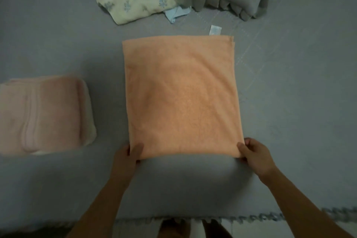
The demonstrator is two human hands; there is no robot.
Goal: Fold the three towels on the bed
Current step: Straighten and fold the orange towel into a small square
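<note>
Both arms are bare from the bottom of the view up to the hands, with no sleeves in sight. The left hand (pixel 128 153) and the right hand (pixel 255 155) wear no gloves, and no rings, watch or bracelet can be seen on the fingers or wrists. At the bottom edge, between the arms, the lower body is too dark to make out.

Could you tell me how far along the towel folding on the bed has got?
Done: a pink towel lies folded at the left, something paler beneath it. In hand: the left hand and right hand pinch the near corners of the orange towel, folded flat but still large. Left: finishing it; a third towel cannot be clearly identified.
</note>
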